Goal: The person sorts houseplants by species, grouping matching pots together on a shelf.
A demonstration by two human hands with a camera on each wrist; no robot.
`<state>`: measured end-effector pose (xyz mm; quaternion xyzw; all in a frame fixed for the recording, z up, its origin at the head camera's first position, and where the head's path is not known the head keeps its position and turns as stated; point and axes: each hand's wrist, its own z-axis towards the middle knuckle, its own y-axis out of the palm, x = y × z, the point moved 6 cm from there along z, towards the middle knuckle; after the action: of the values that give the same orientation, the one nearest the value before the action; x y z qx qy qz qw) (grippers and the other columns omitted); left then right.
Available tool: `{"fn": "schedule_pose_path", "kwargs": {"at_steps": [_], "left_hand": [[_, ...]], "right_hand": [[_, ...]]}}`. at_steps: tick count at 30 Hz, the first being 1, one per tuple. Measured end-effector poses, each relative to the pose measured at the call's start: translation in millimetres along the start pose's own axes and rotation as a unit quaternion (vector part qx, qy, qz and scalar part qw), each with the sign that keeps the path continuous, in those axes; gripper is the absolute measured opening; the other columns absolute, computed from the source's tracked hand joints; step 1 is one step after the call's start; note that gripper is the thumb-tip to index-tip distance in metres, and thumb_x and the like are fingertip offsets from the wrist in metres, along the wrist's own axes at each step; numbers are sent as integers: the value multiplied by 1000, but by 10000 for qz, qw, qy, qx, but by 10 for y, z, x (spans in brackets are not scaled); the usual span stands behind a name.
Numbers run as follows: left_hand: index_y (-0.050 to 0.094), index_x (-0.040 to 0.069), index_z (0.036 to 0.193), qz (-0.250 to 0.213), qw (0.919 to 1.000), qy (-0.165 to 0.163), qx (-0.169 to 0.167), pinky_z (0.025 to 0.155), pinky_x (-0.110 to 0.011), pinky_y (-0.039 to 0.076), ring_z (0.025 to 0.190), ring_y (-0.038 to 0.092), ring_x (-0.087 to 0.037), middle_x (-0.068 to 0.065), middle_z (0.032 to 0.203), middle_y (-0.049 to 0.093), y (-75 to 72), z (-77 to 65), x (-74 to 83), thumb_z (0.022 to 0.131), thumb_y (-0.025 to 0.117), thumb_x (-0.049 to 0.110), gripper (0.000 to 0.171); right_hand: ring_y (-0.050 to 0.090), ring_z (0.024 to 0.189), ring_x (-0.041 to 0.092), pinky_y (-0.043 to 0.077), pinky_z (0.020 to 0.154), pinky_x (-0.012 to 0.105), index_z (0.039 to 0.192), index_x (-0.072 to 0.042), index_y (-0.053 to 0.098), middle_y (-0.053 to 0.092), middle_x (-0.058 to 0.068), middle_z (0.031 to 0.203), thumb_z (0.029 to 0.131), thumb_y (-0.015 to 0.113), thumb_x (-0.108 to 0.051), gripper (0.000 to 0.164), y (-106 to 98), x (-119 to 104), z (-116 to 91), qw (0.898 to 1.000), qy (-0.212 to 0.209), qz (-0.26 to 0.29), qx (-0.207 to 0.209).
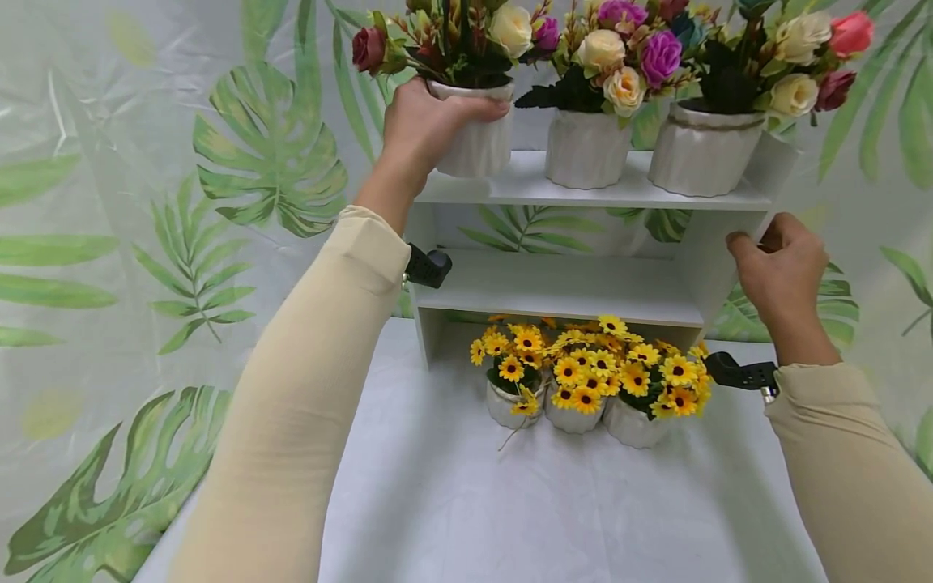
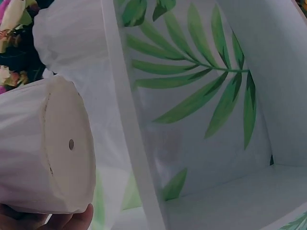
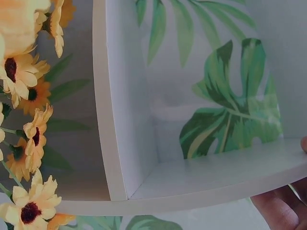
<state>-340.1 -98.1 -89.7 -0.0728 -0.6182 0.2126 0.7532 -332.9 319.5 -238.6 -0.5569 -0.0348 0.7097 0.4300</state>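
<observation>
My left hand (image 1: 423, 121) grips a white flower pot (image 1: 481, 146) of mixed artificial roses by its side, thumb across the front near the rim. In the left wrist view the pot's underside (image 2: 72, 167), with a small central hole, shows apart from the shelf board. This pot is at the left end of a white shelf unit's top board (image 1: 510, 188). My right hand (image 1: 787, 267) pinches the unit's right side panel (image 1: 717, 251). In the right wrist view its fingers (image 3: 276, 211) are outside the panel, and only the thumb's tip shows at the frame edge.
Two more white rose pots, a middle one (image 1: 586, 150) and a right one (image 1: 707, 154), stand on the top board. Below, three white pots of yellow daisy-like flowers (image 1: 583, 376) stand on the white table (image 1: 554, 510). Behind hangs a leaf-print sheet (image 1: 277, 154).
</observation>
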Motion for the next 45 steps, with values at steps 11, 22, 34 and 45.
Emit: {"fn": "schedule_pose_path", "kwargs": {"at_steps": [11,22,34,45], "left_hand": [[51,24,130,393,9983,-422,9,103,-24,44,120,50,-7,9,133,55,98,77,-109,68,85,52,76],[41,21,147,402,9974,-579,137,110,-24,41,132,47,-9,6,147,49,93,124,-244,69,84,53,94],[45,20,143,190,9968,-702,333,105,-23,43,126,51,-9,6,142,54,82,175,-321,69,85,50,90],[51,20,132,-32,9947,-778,678,97,-23,46,115,53,-8,6,129,58,40,155,-287,69,85,51,78]], "right_hand": [[57,96,-5,46,79,15,133,-15,62,68,0,125,93,56,-38,46,-18,15,5,9999,-96,24,141],[58,100,0,45,78,15,136,-13,59,65,6,130,94,55,-39,50,-17,8,7,9999,-3,-82,74],[57,97,-1,42,74,12,136,-11,59,64,13,135,94,55,-39,51,-11,2,1,10000,-79,-43,40],[60,106,9,46,79,17,136,-11,58,63,14,136,94,54,-40,51,-2,9,0,10000,-55,-54,-25]]}}
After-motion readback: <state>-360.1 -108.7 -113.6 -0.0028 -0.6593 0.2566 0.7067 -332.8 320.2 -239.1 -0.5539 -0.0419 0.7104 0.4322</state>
